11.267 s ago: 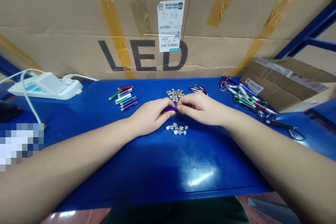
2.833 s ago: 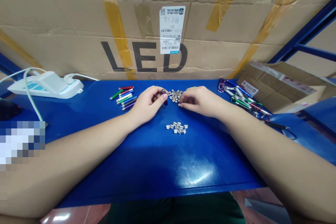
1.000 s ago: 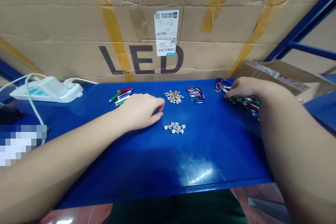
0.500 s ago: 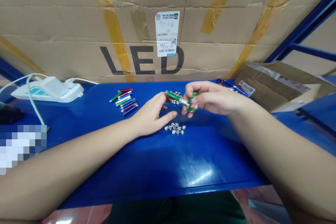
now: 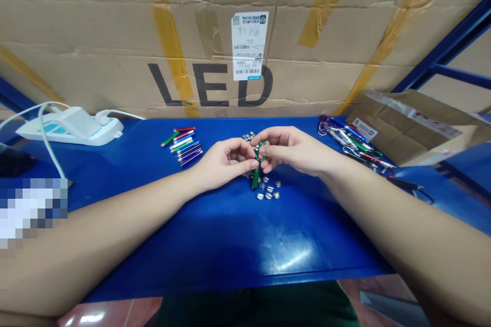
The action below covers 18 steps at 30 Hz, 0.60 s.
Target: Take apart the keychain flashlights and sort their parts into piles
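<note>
My left hand (image 5: 224, 164) and my right hand (image 5: 293, 150) meet over the middle of the table. Between their fingertips is a small green carabiner (image 5: 264, 148), which the right hand pinches. A slim green metal tube (image 5: 255, 179), like a mini flashlight, hangs below it, pointing down toward me. The left thumb and fingers close at the joint between tube and carabiner, partly hiding it. Beneath and around the hands lie several small silver button-like metal pieces (image 5: 269, 195), some of them covered by the fingers.
Colored metal tubes (image 5: 186, 148) lie left of my hands. At the right, tubes with carabiners (image 5: 356, 140) are piled beside an open cardboard box (image 5: 406, 122). A white power strip (image 5: 76, 130) sits on the blue table (image 5: 215, 245) at far left. A large carton (image 5: 115, 36) stands behind.
The green tube has swung from level to hanging downward. Both hands have come together, the right moving left, and the left has closed at the tube's carabiner end.
</note>
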Available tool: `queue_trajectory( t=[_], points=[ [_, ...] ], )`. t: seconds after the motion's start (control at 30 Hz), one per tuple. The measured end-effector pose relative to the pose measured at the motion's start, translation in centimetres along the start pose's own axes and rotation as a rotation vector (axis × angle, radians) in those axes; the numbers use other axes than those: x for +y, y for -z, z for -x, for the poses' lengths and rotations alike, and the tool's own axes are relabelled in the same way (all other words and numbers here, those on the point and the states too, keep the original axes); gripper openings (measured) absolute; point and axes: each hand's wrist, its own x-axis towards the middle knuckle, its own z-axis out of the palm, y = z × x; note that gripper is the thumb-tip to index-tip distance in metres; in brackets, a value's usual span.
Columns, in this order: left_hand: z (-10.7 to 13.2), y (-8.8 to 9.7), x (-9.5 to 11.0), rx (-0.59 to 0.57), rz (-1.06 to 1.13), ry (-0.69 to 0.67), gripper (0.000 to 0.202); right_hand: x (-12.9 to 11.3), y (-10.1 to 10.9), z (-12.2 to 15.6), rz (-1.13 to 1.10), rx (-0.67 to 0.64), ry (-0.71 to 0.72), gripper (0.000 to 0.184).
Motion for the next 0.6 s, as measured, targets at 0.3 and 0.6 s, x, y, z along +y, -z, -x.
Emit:
queue_trajectory(
  t=[0.3,0.6],
  points=[
    [-0.2,0.0,0.1,0.114,0.016,-0.026,0.033,1.1,-0.2,-0.8,-0.095,0.087,0.063,0.039],
    [-0.6,0.8,-0.2,0.365,-0.142,0.006,0.015,1.6,2.8,-0.8,0.912,0.203,0.325,0.018]
  ],
)
